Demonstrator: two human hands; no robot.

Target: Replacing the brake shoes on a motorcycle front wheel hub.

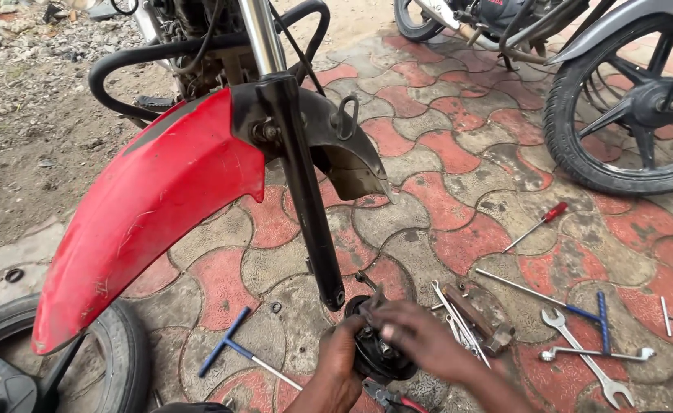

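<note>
Low in the frame both my hands hold a round black brake drum plate (378,359) just above the paving. My left hand (342,358) grips its left rim. My right hand (420,335) lies over its top and right side, fingers curled on it. Directly above the part stands the bare black fork leg (309,206) of a motorcycle with a red front mudguard (153,214); no wheel sits in the fork.
A removed wheel (84,367) lies at bottom left. Tools lie scattered on the red and grey pavers: a blue T-handle wrench (237,348), a red-handled screwdriver (539,224), spanners (589,367), another blue-handled T-wrench (581,312). A second motorcycle's wheel (627,107) stands top right.
</note>
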